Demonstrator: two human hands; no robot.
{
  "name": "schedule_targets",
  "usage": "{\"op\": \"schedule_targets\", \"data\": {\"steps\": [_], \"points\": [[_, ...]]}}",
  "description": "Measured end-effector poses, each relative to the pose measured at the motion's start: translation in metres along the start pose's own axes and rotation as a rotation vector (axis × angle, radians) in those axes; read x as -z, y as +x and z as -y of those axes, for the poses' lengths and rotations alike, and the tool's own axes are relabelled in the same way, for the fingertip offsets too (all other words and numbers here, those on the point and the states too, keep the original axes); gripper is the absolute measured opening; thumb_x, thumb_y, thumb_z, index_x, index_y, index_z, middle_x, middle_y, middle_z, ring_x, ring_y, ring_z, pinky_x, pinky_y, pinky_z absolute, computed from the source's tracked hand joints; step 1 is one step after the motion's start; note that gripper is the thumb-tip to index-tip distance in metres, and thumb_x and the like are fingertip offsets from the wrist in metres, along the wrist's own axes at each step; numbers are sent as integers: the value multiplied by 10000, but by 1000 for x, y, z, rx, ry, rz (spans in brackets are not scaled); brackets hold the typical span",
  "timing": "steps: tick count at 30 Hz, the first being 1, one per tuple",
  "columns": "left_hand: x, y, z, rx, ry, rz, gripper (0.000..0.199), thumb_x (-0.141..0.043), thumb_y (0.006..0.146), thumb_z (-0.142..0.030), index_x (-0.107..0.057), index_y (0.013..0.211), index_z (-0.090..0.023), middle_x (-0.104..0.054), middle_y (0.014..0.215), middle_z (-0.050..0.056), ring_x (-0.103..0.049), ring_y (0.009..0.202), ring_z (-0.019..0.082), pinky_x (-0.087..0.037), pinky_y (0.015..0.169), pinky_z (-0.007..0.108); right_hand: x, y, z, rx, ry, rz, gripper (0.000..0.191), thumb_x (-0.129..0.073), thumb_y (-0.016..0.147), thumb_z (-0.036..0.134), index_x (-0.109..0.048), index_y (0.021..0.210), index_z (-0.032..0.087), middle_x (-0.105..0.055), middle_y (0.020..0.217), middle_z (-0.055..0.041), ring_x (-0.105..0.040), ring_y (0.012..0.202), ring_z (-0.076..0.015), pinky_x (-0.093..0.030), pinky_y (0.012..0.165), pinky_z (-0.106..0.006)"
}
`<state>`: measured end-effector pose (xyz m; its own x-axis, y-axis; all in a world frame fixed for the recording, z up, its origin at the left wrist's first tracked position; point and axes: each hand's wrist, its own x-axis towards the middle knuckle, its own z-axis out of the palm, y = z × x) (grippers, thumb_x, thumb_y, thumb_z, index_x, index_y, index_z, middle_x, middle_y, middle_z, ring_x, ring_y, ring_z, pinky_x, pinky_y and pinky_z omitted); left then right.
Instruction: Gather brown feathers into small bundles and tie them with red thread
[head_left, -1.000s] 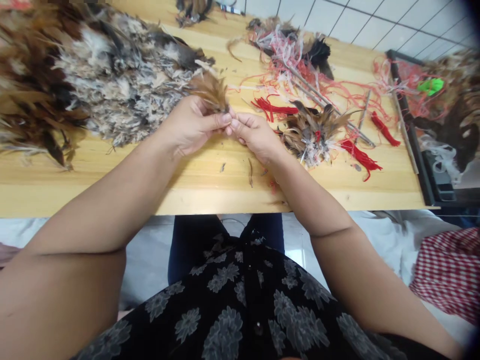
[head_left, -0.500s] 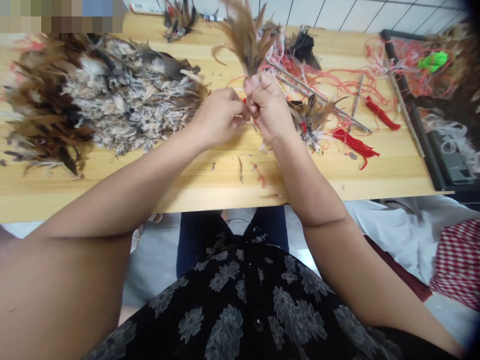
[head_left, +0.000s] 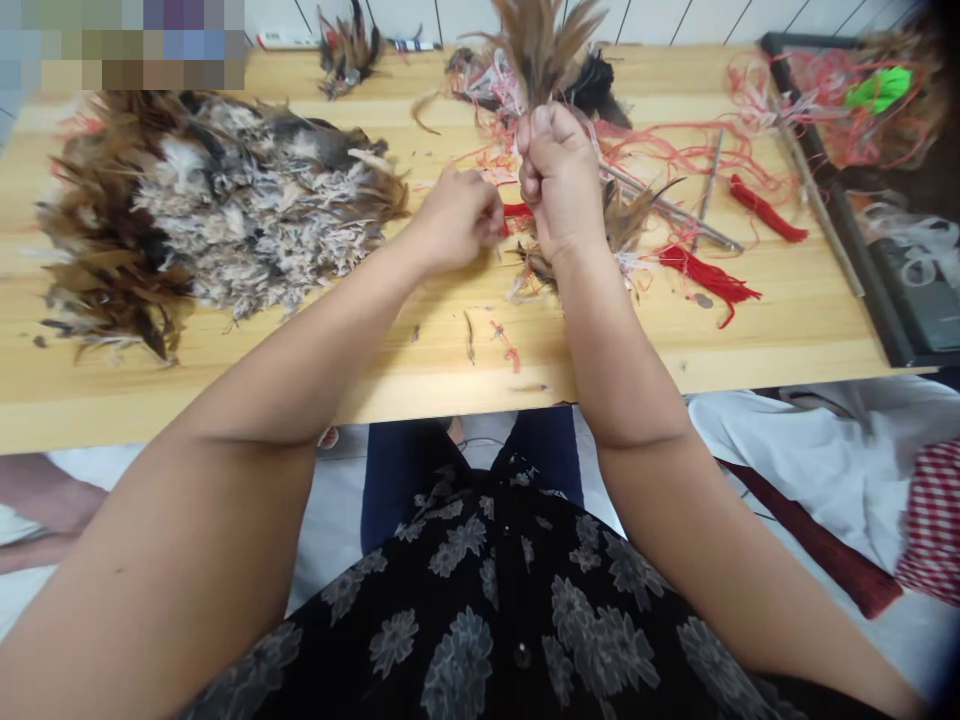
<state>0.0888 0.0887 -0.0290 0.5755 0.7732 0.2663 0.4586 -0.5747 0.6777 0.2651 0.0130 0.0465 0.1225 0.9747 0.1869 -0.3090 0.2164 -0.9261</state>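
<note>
While R hand (head_left: pixel 561 180) clamps brown feather bunch (head_left: pixel 541 48) upright above counter (head_left: pixel 795 330), L hand (head_left: pixel 456 222) sits just beside it, fingers curled, can't tell if holding anything; big feather pile (head_left: pixel 225 220) lies to L, red tassels (head_left: pixel 709 275) to R.

Feather heap (head_left: pixel 225 220) left of hands (head_left: pixel 559 180), red cords (head_left: pixel 660 145), metal rods (head_left: pixel 675 212) right
</note>
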Motion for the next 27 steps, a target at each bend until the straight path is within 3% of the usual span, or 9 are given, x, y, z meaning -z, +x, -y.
{"op": "schedule_targets", "data": {"steps": [3, 6, 11, 15, 19, 23, 27], "points": [[30, -8, -4, 58, -292, -193, 497, -1057, 851, -600, -639, 923, -340, -754, 994, 22, -595, 1139, 372, -479, 1256, 643, 0, 1, -2, 27, -126, 4, 506, -504, 1231, 239, -486, 729, 290, -339, 758, 24, -174, 675, -185, -180, 654, -362], [52, -21, -15, 59, -564, -396, 524, -1060, 911, -517, -584, 1003, -317, -734, 937, 14, -639, 1047, 318, -523, 1128, 557, -1, 1, -5, 32, -274, 17, 503, -528, 1244, 200, -445, 751, 259, -352, 776, 37, -202, 711, -153, -212, 638, -341], [63, -42, -33, -12, -631, -551, 496, -975, 963, -549, -536, 1012, -323, -627, 847, 3, -619, 820, 272, -586, 873, 481, -8, -8, -10, 64, -412, 120, 505, -503, 1250, 203, -484, 751, 274, -362, 762, 19, -316, 756, -168, -370, 742, -309], [65, -61, -34, 35, -418, -443, 398, -981, 932, -552, -646, 970, -341, -693, 802, 1, -592, 716, 272, -585, 793, 500, -13, -15, -10, 53, -510, 129, 466, -629, 1182, 214, -537, 729, 272, -455, 794, -2, -447, 819, -192, -468, 895, -327], [62, -78, -36, 106, -150, -275, 292, -948, 961, -465, -694, 924, -326, -764, 870, 9, -671, 832, 296, -613, 983, 531, -18, -20, -14, -13, -630, 107, 453, -624, 1181, 206, -620, 730, 248, -445, 728, 16, -466, 782, -186, -444, 878, -349], [48, -83, -42, 132, 30, -292, 200, -841, 1028, -329, -674, 921, -298, -766, 926, 51, -714, 892, 312, -599, 1048, 539, -18, -21, -32, 53, -738, 132, 403, -618, 1150, 141, -692, 757, 188, -558, 802, 13, -637, 901, -160, -496, 993, -323], [40, -84, -43, 92, 124, -300, 166, -799, 1039, -310, -645, 977, -311, -781, 1045, 79, -739, 1058, 349, -597, 1125, 553, -15, -20, -50, 65, -827, 133, 356, -620, 1162, 202, -737, 827, 174, -656, 933, -3, -729, 1048, -175, -540, 1103, -349]]}}
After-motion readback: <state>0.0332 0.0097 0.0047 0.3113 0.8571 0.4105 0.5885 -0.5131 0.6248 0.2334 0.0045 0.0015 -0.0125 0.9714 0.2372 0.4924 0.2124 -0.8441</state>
